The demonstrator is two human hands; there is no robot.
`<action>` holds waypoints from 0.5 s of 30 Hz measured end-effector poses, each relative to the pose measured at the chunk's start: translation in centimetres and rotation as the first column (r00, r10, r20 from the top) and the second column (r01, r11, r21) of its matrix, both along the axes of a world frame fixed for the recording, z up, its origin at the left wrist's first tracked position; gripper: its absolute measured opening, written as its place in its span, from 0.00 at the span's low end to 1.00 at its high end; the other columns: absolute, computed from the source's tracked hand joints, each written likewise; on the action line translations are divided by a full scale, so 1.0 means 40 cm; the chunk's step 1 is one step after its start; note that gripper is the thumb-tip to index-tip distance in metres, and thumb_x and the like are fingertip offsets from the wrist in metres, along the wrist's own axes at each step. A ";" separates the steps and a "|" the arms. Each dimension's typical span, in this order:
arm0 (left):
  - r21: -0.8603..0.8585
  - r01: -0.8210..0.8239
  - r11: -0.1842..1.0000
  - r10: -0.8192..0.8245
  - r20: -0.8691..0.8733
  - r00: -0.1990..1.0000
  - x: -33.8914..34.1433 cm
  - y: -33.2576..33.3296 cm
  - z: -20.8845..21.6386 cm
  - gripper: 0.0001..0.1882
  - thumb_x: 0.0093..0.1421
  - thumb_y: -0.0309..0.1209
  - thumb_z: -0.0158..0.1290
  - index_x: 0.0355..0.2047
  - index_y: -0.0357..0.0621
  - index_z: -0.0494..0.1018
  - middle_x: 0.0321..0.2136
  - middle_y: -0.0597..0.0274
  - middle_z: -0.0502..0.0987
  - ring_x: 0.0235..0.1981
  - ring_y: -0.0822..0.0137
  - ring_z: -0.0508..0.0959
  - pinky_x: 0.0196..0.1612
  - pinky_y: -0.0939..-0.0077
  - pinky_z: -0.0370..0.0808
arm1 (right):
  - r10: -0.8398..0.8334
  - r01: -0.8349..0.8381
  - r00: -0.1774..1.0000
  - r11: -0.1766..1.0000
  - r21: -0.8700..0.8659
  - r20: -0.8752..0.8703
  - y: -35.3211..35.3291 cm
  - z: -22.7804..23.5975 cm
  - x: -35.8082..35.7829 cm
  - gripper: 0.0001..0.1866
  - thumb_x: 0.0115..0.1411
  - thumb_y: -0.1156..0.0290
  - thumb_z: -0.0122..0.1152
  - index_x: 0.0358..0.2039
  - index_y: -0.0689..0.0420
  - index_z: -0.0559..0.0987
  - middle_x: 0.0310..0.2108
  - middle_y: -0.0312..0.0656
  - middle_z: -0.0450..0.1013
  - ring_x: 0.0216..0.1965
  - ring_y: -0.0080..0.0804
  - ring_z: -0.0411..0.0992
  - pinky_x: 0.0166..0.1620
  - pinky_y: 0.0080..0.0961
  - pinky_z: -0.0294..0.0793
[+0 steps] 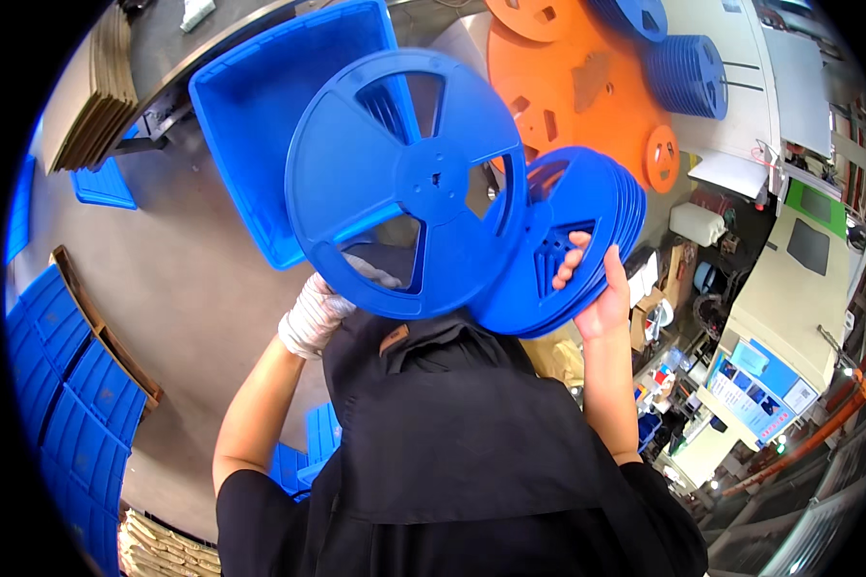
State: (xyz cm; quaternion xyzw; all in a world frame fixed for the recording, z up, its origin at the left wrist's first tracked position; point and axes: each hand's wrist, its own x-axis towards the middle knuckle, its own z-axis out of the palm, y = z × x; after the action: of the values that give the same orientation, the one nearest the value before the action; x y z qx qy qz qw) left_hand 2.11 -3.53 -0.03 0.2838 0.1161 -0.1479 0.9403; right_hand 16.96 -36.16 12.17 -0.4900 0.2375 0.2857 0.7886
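My left hand [319,306], in a white glove, is closed on the lower left rim of a large blue plastic reel [356,144], whose face has wide cut-out windows. Bare and without a glove, my right hand [601,293] grips a stack of similar blue reels [587,188] by its right side. Its fingers reach into a window of the front reel while the thumb stays along the outer edge. The single reel overlaps the left part of the stack. Behind the single reel stands a deep blue bin [245,125], partly hidden by it.
An orange round surface [611,115] bears orange reels and another stack of blue reels [685,77]. Flat cardboard [91,91] is piled at the upper left. Blue crates [77,404] stand by a wooden pallet at the left. A beige machine [789,279] is at the right.
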 end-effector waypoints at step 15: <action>-0.103 -0.172 0.980 0.129 -0.332 0.935 -0.087 0.145 -0.098 0.25 0.47 0.31 0.68 0.45 0.46 0.70 0.41 0.54 0.77 0.48 0.50 0.77 0.48 0.55 0.79 | -0.123 0.105 0.989 0.976 -0.190 -0.086 0.044 -0.030 -0.025 0.22 0.66 0.52 0.47 0.47 0.58 0.70 0.32 0.44 0.76 0.30 0.34 0.75 0.33 0.32 0.77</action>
State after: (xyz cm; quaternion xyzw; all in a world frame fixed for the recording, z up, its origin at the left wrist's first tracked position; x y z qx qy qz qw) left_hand -1.36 2.27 -3.97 0.1842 0.2801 -0.1271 0.9335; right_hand 15.97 -34.41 10.98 -0.5320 0.3289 0.2402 0.7424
